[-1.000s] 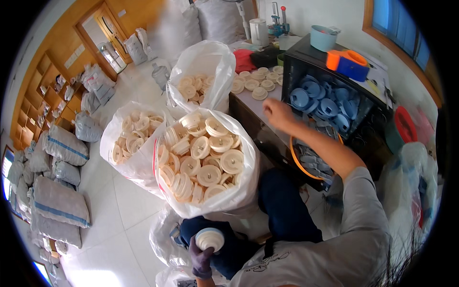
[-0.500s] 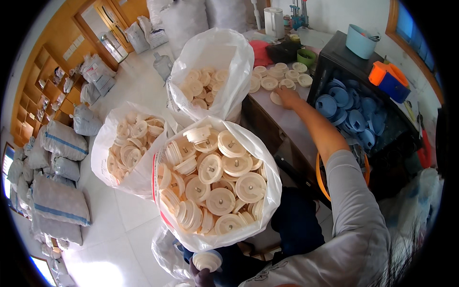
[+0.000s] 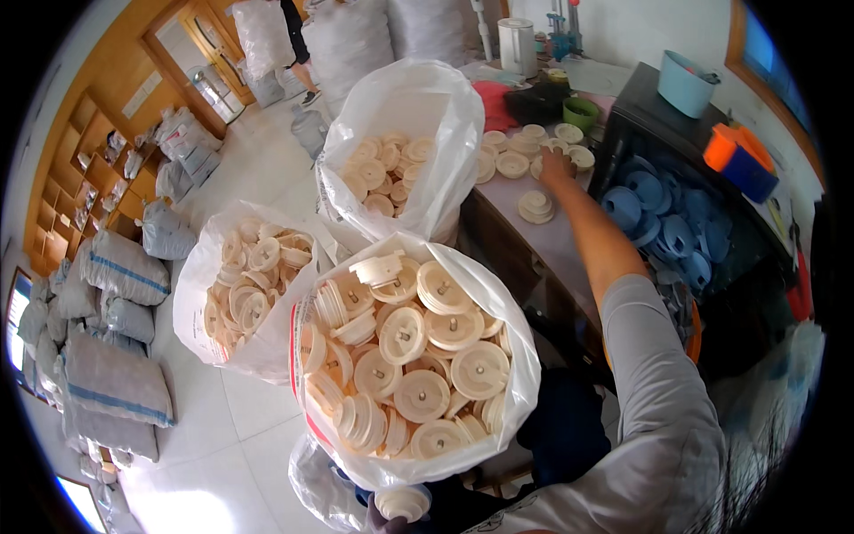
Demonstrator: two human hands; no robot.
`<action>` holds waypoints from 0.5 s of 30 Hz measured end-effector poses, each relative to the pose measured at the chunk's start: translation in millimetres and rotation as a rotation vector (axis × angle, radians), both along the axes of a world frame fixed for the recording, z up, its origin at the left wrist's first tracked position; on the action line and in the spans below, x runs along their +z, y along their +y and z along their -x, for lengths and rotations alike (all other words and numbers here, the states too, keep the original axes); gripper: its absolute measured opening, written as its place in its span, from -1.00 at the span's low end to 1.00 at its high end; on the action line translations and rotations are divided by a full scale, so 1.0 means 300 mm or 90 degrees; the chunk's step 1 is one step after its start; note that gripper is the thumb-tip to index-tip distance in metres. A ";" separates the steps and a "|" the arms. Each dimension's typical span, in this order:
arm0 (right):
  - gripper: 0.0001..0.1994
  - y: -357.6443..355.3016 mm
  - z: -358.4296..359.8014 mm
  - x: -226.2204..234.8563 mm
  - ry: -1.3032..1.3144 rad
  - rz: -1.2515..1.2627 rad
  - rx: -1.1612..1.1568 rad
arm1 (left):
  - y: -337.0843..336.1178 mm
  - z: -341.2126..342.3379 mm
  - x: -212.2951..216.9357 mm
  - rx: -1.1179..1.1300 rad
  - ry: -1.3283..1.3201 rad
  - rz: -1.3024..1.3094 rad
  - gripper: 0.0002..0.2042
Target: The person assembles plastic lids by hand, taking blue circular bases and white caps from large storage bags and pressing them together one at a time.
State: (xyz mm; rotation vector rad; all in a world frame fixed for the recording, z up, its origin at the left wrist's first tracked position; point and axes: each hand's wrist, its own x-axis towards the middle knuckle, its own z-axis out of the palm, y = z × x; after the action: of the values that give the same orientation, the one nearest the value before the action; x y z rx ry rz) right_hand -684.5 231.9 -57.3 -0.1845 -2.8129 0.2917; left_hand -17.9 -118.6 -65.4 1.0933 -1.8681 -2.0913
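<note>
My right hand reaches over the table at the right, its fingers down among cream round stepped plastic pieces. Its grip is hidden by the angle. A single cream stepped piece sits nearer on the tabletop, apart from the hand. At the lower edge my left hand, looking dark as if gloved, is closed around another cream stepped piece. In front of me stands a white sack full of similar cream discs, several showing a metal pin in the centre.
Two more open sacks of cream pieces stand beyond and left. Blue plastic parts fill a dark box at the right, under a light-blue container and an orange-blue tape dispenser. Stuffed sacks line the left.
My right hand has moved farther over the table, leaving a cream piece behind. My left hand still holds its piece. Part of another person has appeared by the sacks at the back.
</note>
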 end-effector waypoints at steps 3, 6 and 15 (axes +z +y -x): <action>-0.61 0.053 0.083 -0.004 -0.113 -0.038 0.039 | -0.004 0.033 -0.023 0.000 -0.013 -0.017 -0.44; -0.54 0.005 0.049 0.010 -0.126 -0.050 0.002 | 0.003 0.039 -0.030 0.014 -0.013 -0.020 -0.43; -0.43 -0.269 -0.095 0.755 0.485 0.252 0.106 | 0.030 0.117 0.007 -0.015 0.112 -0.057 -0.41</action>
State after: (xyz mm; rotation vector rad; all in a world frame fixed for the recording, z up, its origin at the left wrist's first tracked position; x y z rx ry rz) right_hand -655.9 151.3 169.2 0.0701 -1.9954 0.7705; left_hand -53.0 -109.7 -63.3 0.8756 -1.7289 -2.2236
